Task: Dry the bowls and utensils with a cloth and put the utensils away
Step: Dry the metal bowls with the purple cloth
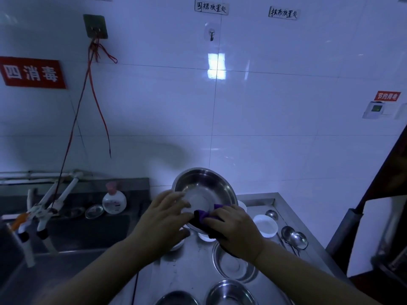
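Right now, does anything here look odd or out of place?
Yes: red wires hang loose from a wall box, trailing toward the taps over the sink. Bare wiring near water looks unsafe.

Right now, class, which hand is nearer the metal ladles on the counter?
Right. The right hand, gripping the purple cloth, sits just beside the ladles; the left hand holds the steel bowl farther away.
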